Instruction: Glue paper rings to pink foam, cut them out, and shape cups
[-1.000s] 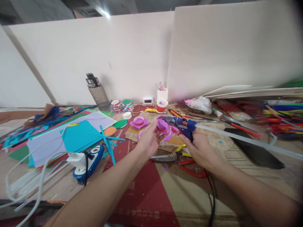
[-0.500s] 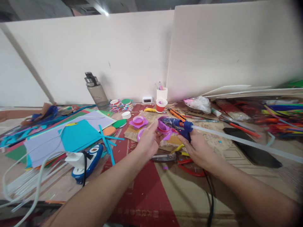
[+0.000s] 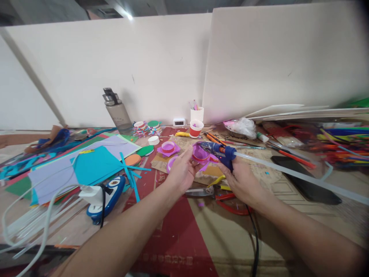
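My left hand (image 3: 184,171) is closed on a purple paper piece (image 3: 201,154) with a round ring shape and a red band, held up over the table. In my right hand (image 3: 240,177) is a blue hot glue gun (image 3: 220,152), its small red light lit. A long clear glue stick (image 3: 288,169) juts from its back end, and its nozzle points left at the purple ring. Whether the nozzle touches the paper I cannot tell. Just left of my left hand lie a purple ring on a purple sheet (image 3: 168,147) and another purple ring (image 3: 172,163), partly covered by the hand.
Scissors (image 3: 198,191) with red handles lie beneath my hands. A black phone (image 3: 305,179) is at the right. To the left are coloured paper sheets (image 3: 95,165), blue strips (image 3: 131,175) and a blue power strip (image 3: 106,200). A bottle (image 3: 117,111) and a red-white paper cup (image 3: 196,129) stand behind.
The glue gun's tip has shifted slightly to the right along the purple ring. My left hand keeps its hold, almost still.
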The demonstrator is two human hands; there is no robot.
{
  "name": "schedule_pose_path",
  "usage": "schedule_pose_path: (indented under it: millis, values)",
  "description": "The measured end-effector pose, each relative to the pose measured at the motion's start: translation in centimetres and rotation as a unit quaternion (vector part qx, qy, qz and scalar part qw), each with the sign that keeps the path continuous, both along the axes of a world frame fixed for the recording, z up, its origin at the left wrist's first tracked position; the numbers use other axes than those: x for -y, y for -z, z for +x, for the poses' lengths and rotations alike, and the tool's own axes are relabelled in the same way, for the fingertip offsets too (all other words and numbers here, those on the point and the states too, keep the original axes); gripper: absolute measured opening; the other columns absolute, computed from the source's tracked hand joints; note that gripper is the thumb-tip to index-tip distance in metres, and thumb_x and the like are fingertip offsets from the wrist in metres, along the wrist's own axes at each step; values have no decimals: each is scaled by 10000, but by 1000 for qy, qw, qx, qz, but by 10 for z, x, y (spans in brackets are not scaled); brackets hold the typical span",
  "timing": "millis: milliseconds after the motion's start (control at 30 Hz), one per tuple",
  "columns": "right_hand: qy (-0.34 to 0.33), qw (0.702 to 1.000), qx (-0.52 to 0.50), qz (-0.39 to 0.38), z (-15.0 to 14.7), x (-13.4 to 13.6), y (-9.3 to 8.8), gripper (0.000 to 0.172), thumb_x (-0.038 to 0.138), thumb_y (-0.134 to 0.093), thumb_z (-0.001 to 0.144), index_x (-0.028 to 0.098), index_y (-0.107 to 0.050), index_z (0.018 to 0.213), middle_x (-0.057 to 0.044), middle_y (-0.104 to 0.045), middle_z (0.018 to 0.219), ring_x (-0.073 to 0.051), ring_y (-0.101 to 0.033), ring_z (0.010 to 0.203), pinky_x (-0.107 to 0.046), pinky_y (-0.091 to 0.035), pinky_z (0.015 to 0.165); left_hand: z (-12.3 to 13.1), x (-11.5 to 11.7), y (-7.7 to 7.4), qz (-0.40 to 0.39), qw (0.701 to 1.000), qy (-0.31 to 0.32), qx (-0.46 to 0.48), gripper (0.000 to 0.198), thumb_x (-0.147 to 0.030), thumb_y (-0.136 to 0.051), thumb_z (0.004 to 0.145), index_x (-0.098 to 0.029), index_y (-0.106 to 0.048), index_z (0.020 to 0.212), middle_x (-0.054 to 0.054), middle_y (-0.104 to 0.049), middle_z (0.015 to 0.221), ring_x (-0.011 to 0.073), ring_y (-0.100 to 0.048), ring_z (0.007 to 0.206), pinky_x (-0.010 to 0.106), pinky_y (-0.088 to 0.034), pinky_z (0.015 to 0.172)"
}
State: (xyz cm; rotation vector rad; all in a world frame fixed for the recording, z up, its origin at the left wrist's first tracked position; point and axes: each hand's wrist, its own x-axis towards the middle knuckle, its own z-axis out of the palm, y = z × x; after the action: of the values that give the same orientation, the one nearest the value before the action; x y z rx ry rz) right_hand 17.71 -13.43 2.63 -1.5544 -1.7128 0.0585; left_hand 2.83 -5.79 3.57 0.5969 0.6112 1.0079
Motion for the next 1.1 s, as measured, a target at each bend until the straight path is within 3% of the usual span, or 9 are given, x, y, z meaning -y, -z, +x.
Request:
schedule_pose_path:
  millis: [267, 500, 667, 867, 1100]
  values:
    - [12, 1000, 5, -6, 0, 0, 1, 398, 401, -389, 916, 145, -531, 1186, -155, -635, 1107, -285, -584, 1041, -439, -459, 893, 1, -1, 2, 16, 1000, 5, 2, 158, -226, -579, 855, -159, -667, 967, 29, -711, 868, 121, -652, 695, 272, -564, 669]
    - [10, 999, 3, -44, -1, 2, 4, 342, 395, -409, 903, 162, -565, 1099, -127, -669, 979, -261, -622, 877, -405, -492, 790, 1, 0, 1, 11, 1000, 4, 1, 110, -229, -594, 844, -147, -662, 871, 19, -696, 782, 102, -633, 630, 235, -555, 616]
    - [-12, 1000, 1, -29, -2, 2, 3, 349, 355, -417, 901, 154, -549, 1153, -136, -649, 1088, -264, -603, 989, -412, -479, 855, 0, 1, -1, 8, 1000, 0, 0, 119, -236, -593, 845, -139, -660, 862, 24, -697, 781, 105, -637, 646, 256, -565, 654]
    - [24, 999, 6, -26, -2, 1, 4, 342, 374, -416, 898, 168, -549, 1137, -135, -661, 1024, -278, -612, 923, -454, -475, 846, 0, 2, 1, 31, 999, 10, -1, 141, -233, -628, 817, -140, -676, 911, 45, -715, 862, 133, -657, 695, 288, -566, 686]
    - [31, 999, -13, -27, -1, 1, 2, 403, 369, -414, 896, 134, -520, 1206, -163, -626, 1123, -292, -580, 1042, -454, -459, 887, 0, 2, -1, 30, 999, 9, 16, 143, -215, -589, 843, -154, -671, 943, 31, -712, 858, 128, -654, 715, 311, -560, 734]
